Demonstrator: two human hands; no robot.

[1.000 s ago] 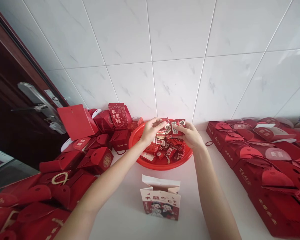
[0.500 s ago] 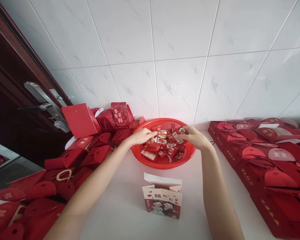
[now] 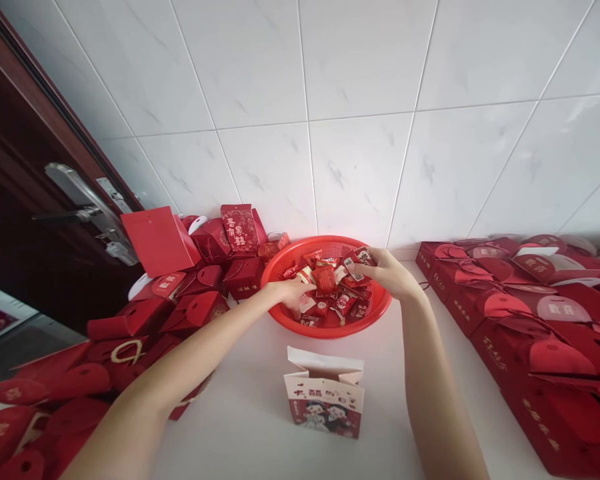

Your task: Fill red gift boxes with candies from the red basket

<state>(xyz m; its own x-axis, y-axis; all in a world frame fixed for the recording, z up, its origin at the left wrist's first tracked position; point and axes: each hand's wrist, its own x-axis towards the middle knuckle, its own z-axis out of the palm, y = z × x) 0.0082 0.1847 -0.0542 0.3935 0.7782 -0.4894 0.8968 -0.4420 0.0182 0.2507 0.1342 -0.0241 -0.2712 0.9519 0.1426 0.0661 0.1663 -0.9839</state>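
A Light Pinch Serves Best Here

The bare left hand (image 3: pixel 289 295) reaches into a round, red, perforated plastic basket (image 3: pixel 330 331), its fingers curled down among small, glossy red wrapped packets (image 3: pixel 326 279). Whether it grips one cannot be told, since the fingertips are partly hidden. At the basket's right side, the bare right hand (image 3: pixel 397 275) pinches a few flat red packets with white labels (image 3: pixel 356 263) between thumb and fingers.

Picking well here probably means the left fingertips taking a single wrapper by its edge, as the packets overlap and a broad grab could drag up neighbours. The right thumb should press just enough to stop the slick pieces fanning apart, and anything lifted should clear the rim.

In front of the basket, on the white tabletop (image 3: pixel 250 427), an upright white-and-red card box (image 3: pixel 325 403) printed with a cartoon couple has its top flaps open.
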